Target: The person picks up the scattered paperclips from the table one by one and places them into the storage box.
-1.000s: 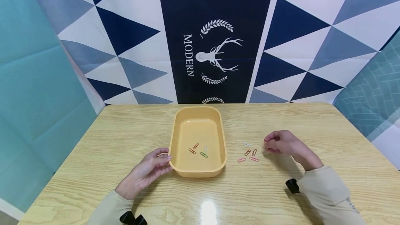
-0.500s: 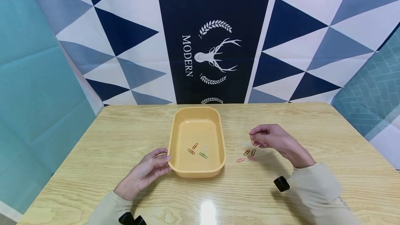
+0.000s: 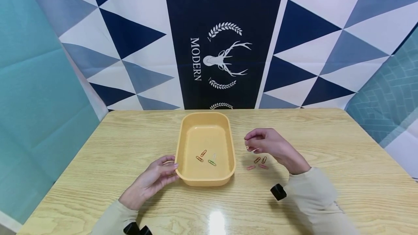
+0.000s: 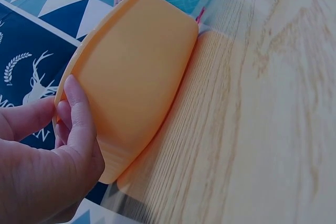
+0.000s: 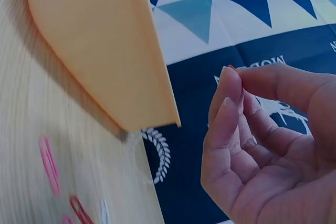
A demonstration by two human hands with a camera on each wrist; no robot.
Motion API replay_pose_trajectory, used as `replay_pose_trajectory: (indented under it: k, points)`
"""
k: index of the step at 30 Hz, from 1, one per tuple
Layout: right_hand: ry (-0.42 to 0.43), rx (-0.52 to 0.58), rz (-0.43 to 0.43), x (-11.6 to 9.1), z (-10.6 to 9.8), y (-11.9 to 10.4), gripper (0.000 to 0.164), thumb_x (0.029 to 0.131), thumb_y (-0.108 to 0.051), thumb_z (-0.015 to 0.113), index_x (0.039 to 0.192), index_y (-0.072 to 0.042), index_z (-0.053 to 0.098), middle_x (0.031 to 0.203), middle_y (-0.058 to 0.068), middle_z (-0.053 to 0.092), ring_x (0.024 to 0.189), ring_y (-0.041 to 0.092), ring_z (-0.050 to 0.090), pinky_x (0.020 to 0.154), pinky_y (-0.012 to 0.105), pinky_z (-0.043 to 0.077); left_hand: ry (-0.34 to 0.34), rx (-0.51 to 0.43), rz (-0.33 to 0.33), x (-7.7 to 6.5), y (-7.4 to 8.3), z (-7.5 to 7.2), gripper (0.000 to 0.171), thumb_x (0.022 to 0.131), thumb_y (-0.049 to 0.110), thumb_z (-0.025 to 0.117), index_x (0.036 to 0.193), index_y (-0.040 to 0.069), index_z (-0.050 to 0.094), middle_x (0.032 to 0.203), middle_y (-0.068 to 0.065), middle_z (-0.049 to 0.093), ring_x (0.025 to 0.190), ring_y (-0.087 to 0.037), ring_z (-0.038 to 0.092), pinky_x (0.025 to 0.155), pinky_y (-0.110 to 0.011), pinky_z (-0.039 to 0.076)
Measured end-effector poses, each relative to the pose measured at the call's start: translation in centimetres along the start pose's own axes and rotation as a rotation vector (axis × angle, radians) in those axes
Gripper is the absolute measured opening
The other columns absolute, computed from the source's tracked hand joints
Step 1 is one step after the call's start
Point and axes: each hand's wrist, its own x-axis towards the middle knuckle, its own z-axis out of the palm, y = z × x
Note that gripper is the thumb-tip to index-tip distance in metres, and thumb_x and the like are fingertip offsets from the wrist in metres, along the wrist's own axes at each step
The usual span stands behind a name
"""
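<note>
A yellow plastic tray (image 3: 206,183) stands on the table. My left hand (image 3: 151,180) grips its near left rim; the left wrist view shows thumb and fingers pinching the edge. In the tray lie two orange-red paper clips, a green paper clip (image 3: 212,163) and a white one (image 3: 214,156). To its right, my right hand (image 3: 274,148) is raised above the table, pinching a paper clip. Only a reddish tip of this paper clip (image 5: 231,67) shows between thumb and fingers in the right wrist view.
Right of the tray lie two brownish-red paper clips (image 3: 257,160) and two pink paper clips (image 3: 263,166). A white paper clip (image 5: 104,211) shows in the right wrist view. A patterned cloth (image 3: 143,46) hangs behind the wooden table (image 3: 130,133).
My right hand has moved left toward the tray with the pinched paper clip, passing over the loose paper clips. The left hand stays on the tray rim.
</note>
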Motion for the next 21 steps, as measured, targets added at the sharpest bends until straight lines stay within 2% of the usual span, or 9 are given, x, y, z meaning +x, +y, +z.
replay_pose_trajectory:
  k: [9, 14, 21]
  points:
    - [0.008, 0.015, 0.031, 0.7, 2.5, -0.6, 0.020, 0.093, -0.007, 0.063, 0.106, 0.008, 0.060, 0.089, 0.009, 0.064, 0.078, 0.018, 0.063, 0.076, 0.038, 0.056, -0.020, 0.006, 0.001, 0.0, 0.0, 0.0, 0.035, 0.094, -0.005, 0.052, 0.123, -0.007, 0.031, 0.100, -0.011, 0.055, 0.085, -0.017, 0.059, 0.079, -0.026, 0.055]
    - [0.012, 0.033, 0.050, 1.0, 3.4, -0.7, 0.020, 0.092, -0.006, 0.063, 0.106, 0.008, 0.060, 0.086, 0.008, 0.065, 0.076, 0.017, 0.062, 0.076, 0.038, 0.056, -0.009, -0.003, -0.002, 0.0, 0.0, 0.0, 0.035, 0.093, -0.006, 0.052, 0.122, -0.007, 0.032, 0.098, -0.011, 0.056, 0.084, -0.017, 0.060, 0.077, -0.025, 0.055]
    - [-0.006, 0.075, 0.001, 1.5, 4.2, -0.8, 0.021, 0.091, -0.003, 0.062, 0.106, 0.011, 0.059, 0.085, 0.009, 0.065, 0.075, 0.016, 0.063, 0.071, 0.034, 0.056, -0.014, 0.002, 0.009, 0.0, -0.1, -0.2, 0.034, 0.094, -0.005, 0.051, 0.122, -0.006, 0.033, 0.098, -0.011, 0.056, 0.085, -0.017, 0.060, 0.079, -0.026, 0.055]
